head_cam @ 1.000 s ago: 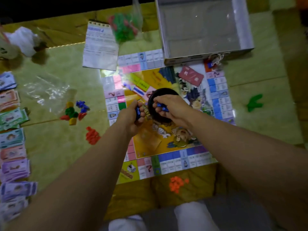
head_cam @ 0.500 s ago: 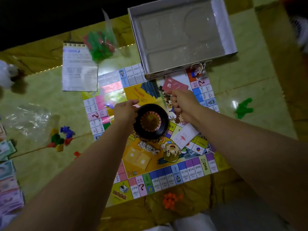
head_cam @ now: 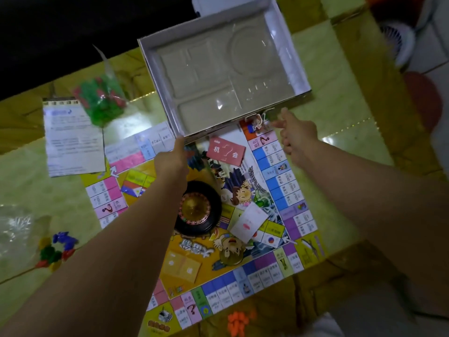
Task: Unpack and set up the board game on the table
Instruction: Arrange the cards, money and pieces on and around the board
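The open grey cardboard game box lies across the colourful game board's far edge. The left grip touches its near-left corner, hold unclear. The right grip, released, hovers beside its near-right corner.

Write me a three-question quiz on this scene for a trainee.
1. True or false: the roulette wheel sits on the game board.
2. The left hand touches: A the red card; B the near corner of the box; C the instruction sheet.
3. Fill in: the loose pieces off the board's near edge are ___.
Key: 1 true; 2 B; 3 orange.
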A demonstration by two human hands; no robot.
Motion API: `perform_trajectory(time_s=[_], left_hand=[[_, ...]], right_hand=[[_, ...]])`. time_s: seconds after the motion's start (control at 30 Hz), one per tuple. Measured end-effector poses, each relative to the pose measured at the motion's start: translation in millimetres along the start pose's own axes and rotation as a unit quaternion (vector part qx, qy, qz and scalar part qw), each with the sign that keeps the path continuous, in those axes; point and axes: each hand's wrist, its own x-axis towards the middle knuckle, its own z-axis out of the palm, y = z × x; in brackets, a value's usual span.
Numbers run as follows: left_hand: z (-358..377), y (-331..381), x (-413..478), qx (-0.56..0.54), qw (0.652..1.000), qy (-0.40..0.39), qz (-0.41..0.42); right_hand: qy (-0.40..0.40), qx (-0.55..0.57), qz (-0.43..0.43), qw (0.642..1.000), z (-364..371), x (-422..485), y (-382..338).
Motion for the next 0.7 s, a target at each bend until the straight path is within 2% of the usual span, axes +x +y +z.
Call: perform_trajectory(time_s=[0.13,0.27,0.37,0.47,0.6,0.7], left_hand=[[25,9,1,-0.060,0.996,0.023,-0.065],[40,11,4,-0.116,0.986,0.038,-0.113],[45,12,13,-0.146,0.981,0.050,-0.114],[54,18,15,-0.118,0.985,0.079,-0.100],[64,28,11,-0.126,0.979,0.132,-0.087],[62,27,18,-0.094,0.989,0.081,-0.086]], right_hand=[[0.021,-0.010,0.028,0.999,-11,35,-18],[-0.014,-0.017,0.057,0.998,-17,63,-31],[-0.064,-0.012,0.078,0.995,-17,74,-34],[-0.079,-0.016,0.085,0.993,-14,91,-37],[-0.103,-0.002,0.060,0.993,-11,105,-39],[-0.117,-0.008,0.036,0.992,-15,108,-41]])
